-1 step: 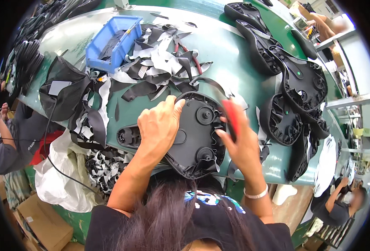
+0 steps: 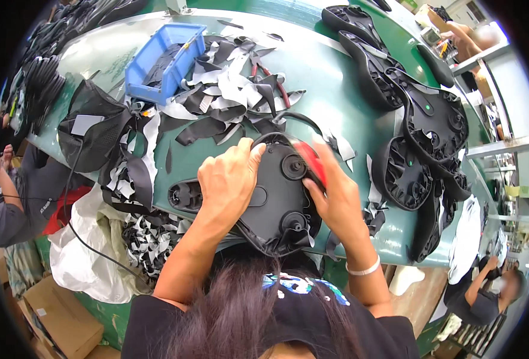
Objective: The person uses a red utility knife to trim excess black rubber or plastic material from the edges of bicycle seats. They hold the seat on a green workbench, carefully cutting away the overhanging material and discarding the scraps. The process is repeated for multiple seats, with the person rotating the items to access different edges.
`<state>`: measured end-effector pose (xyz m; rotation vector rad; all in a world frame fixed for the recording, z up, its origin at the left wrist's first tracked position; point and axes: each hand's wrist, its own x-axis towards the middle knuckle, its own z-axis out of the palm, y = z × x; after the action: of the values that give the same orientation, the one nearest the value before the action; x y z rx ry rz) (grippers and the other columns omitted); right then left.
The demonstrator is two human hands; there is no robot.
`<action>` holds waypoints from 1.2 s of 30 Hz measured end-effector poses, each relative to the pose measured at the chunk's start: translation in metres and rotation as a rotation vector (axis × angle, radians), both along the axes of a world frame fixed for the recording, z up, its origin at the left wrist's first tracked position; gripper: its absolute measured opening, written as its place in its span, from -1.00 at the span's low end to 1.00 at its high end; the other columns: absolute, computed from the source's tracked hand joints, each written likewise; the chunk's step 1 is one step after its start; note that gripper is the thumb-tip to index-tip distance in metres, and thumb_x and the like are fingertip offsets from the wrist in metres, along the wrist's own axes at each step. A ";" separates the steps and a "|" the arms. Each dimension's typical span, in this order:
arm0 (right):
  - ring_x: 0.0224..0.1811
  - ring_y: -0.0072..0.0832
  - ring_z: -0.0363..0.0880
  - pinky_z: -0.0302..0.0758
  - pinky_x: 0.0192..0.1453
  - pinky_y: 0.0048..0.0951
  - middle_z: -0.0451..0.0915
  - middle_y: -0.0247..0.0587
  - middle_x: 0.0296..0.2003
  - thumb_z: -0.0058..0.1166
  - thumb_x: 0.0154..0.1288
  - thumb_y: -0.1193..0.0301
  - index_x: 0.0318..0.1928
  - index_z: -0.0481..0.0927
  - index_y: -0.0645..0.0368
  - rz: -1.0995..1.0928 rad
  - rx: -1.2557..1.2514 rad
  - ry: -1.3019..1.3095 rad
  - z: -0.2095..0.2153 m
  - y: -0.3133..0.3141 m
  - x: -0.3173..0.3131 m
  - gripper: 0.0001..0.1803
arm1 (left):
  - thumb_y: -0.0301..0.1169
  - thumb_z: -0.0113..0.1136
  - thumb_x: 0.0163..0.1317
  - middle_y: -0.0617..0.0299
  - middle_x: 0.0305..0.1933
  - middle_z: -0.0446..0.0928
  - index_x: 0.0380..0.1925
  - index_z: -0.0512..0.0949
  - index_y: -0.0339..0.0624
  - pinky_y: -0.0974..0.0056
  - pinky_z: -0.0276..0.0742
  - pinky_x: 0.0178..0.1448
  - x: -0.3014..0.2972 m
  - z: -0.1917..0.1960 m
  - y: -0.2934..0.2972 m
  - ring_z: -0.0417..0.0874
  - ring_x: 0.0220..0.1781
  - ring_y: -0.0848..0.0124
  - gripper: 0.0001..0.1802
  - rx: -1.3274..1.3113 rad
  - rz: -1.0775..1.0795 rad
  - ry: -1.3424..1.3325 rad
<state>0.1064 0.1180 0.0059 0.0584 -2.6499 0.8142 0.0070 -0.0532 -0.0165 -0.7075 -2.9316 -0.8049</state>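
Two hands work on one black moulded shell (image 2: 276,197) lying on the green bench (image 2: 330,90), right in front of the person. Left hand (image 2: 228,179) lies spread over the shell's left half, fingers pressing along its upper edge, thumb down on the surface; it is closed on nothing, only pressing. Right hand (image 2: 336,200) is clamped on a red-handled tool (image 2: 311,160) held against the shell's upper right rim; the tool's tip is hidden. A white band sits on the right wrist.

Beyond the shell, a heap of black and grey fabric scraps (image 2: 228,96) covers the bench, with red-handled pliers (image 2: 273,81) lying among them. Beyond the shell and to its left stands a blue plastic bin (image 2: 162,57). Left of the shell lies a black mesh piece (image 2: 94,131) and more offcuts spilling over the bench edge. Right of the shell, a row of similar black shells (image 2: 420,119) runs away along the bench. Other people sit at the far left and the lower right
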 end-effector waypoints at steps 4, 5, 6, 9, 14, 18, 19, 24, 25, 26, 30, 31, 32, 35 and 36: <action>-0.22 -0.15 0.59 0.49 -0.09 -0.32 0.58 -0.02 -0.15 0.13 0.14 0.58 0.24 0.32 0.28 -0.087 -0.335 -0.184 -0.001 0.009 -0.009 -0.39 | -0.06 -0.10 0.39 0.08 -0.46 0.60 -0.23 0.52 -0.14 0.05 0.44 -0.41 0.002 -0.008 -0.004 0.60 -0.48 0.04 -0.62 0.016 0.015 0.086; -0.33 -0.46 0.53 0.46 -0.20 -0.48 0.55 -0.23 -0.31 0.16 0.12 0.54 0.21 0.34 0.32 -0.076 -0.534 -0.273 0.008 0.014 -0.004 -0.40 | -0.09 -0.06 0.38 0.10 -0.50 0.59 -0.25 0.52 -0.14 0.07 0.42 -0.46 0.002 -0.012 -0.006 0.60 -0.53 0.07 -0.65 0.011 0.022 0.126; -0.38 -0.67 0.42 0.39 -0.30 -0.63 0.48 -0.36 -0.36 0.20 0.06 0.53 0.18 0.36 0.33 -0.070 -0.864 -0.298 0.018 0.016 0.007 -0.39 | -0.10 -0.04 0.37 0.09 -0.44 0.59 -0.22 0.52 -0.13 0.07 0.42 -0.43 -0.003 -0.013 -0.007 0.61 -0.49 0.07 -0.66 0.034 0.083 0.130; -0.44 -0.73 0.39 0.33 -0.38 -0.68 0.48 -0.38 -0.36 0.21 0.10 0.52 0.16 0.37 0.34 -0.130 -1.178 -0.248 0.010 0.023 0.012 -0.42 | -0.11 0.11 0.24 0.12 -0.13 0.57 -0.11 0.52 -0.10 0.08 0.40 -0.08 -0.019 -0.006 0.005 0.59 -0.09 0.16 -0.65 0.225 0.119 0.211; -0.41 -0.67 0.42 0.42 -0.31 -0.59 0.50 -0.38 -0.34 0.22 0.15 0.52 0.22 0.34 0.23 -0.059 -0.786 -0.208 0.012 0.008 0.001 -0.40 | -0.32 0.30 -0.02 0.34 -0.06 0.51 -0.38 0.61 0.00 -0.17 -0.06 0.30 -0.007 0.002 0.039 0.40 0.18 0.31 -0.85 0.121 -0.587 0.327; -0.42 -0.44 0.57 0.47 -0.29 -0.48 0.60 -0.16 -0.34 0.16 0.21 0.51 0.20 0.40 0.20 -0.174 -0.286 -0.196 0.012 0.028 0.029 -0.48 | -0.43 0.23 0.02 0.36 -0.14 0.50 -0.52 0.57 -0.13 -0.13 -0.09 0.31 -0.018 -0.003 0.037 0.42 0.11 0.35 -0.95 0.244 -0.468 0.256; -0.44 -0.40 0.57 0.47 -0.32 -0.46 0.60 -0.14 -0.36 0.15 0.22 0.49 0.19 0.42 0.17 -0.175 -0.152 -0.207 0.012 0.032 0.030 -0.50 | -0.42 0.23 0.03 0.33 -0.11 0.48 -0.51 0.58 -0.14 -0.10 -0.11 0.33 -0.019 -0.002 0.039 0.41 0.13 0.34 -0.94 0.223 -0.464 0.215; -0.68 -0.21 0.44 0.29 -0.58 -0.24 0.49 -0.19 -0.62 0.12 0.24 0.32 0.22 0.46 -0.10 -0.104 0.242 -0.322 0.024 0.024 0.032 -0.51 | -0.42 0.26 0.00 0.20 0.06 0.43 -0.52 0.61 -0.14 -0.01 -0.06 0.27 -0.020 0.004 0.038 0.32 0.18 0.25 -0.94 0.344 -0.334 0.326; -0.69 -0.21 0.45 0.29 -0.59 -0.24 0.49 -0.18 -0.63 0.12 0.24 0.32 0.22 0.45 -0.10 -0.096 0.287 -0.386 0.035 0.022 0.042 -0.50 | -0.41 0.25 0.04 0.17 0.07 0.43 -0.53 0.60 -0.16 -0.01 -0.06 0.26 -0.022 0.005 0.037 0.32 0.18 0.23 -0.93 0.377 -0.196 0.390; -0.69 -0.21 0.45 0.29 -0.59 -0.24 0.49 -0.17 -0.63 0.12 0.24 0.32 0.22 0.45 -0.10 -0.086 0.337 -0.447 0.042 0.021 0.054 -0.49 | -0.41 0.25 0.07 0.15 0.07 0.42 -0.53 0.60 -0.18 -0.02 -0.06 0.26 -0.023 0.007 0.035 0.31 0.18 0.20 -0.90 0.412 -0.054 0.456; -0.62 -0.22 0.47 0.30 -0.54 -0.27 0.49 -0.16 -0.63 0.14 0.16 0.36 0.18 0.50 -0.13 -0.095 0.373 -0.434 0.048 0.024 0.042 -0.49 | -0.29 0.16 0.30 0.08 0.19 0.39 -0.37 0.66 -0.27 0.30 0.17 0.23 -0.040 -0.001 0.021 0.34 0.20 0.30 -0.74 0.857 0.067 -0.047; -0.62 -0.22 0.48 0.32 -0.53 -0.28 0.51 -0.16 -0.61 0.15 0.16 0.35 0.15 0.52 -0.18 -0.102 0.488 -0.422 0.049 0.032 0.030 -0.51 | -0.29 0.13 0.33 0.13 0.16 0.43 -0.28 0.67 -0.27 0.35 0.20 0.21 -0.038 0.004 0.012 0.36 0.18 0.45 -0.74 1.015 0.039 -0.372; -0.61 -0.22 0.48 0.35 -0.52 -0.29 0.52 -0.17 -0.60 0.16 0.14 0.34 0.12 0.55 -0.22 -0.079 0.476 -0.415 0.052 0.048 0.018 -0.53 | -0.30 0.13 0.33 0.20 0.04 0.52 -0.14 0.63 -0.29 0.32 0.22 0.20 -0.033 0.018 0.007 0.43 0.09 0.45 -0.72 1.079 0.075 -0.664; -0.63 -0.30 0.49 0.36 -0.54 -0.29 0.47 -0.27 -0.63 0.15 0.16 0.29 0.14 0.52 -0.30 0.162 0.444 -0.398 0.059 0.076 -0.012 -0.52 | -0.21 -0.02 0.42 0.14 -0.37 0.55 -0.06 0.53 -0.30 0.23 0.37 0.09 -0.003 0.022 -0.015 0.54 -0.12 0.36 -0.64 0.831 0.072 -0.581; -0.62 -0.32 0.50 0.36 -0.53 -0.30 0.46 -0.29 -0.63 0.16 0.15 0.30 0.13 0.53 -0.30 0.219 0.440 -0.381 0.056 0.075 -0.016 -0.52 | -0.20 -0.04 0.43 0.15 -0.41 0.53 -0.12 0.52 -0.29 0.21 0.39 0.07 -0.005 0.024 -0.014 0.54 -0.16 0.36 -0.65 0.964 -0.004 -0.598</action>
<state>0.0901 0.1926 0.0618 0.3425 -3.1829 0.3066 0.0025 -0.0671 0.0074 -0.4034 -2.3648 -2.4817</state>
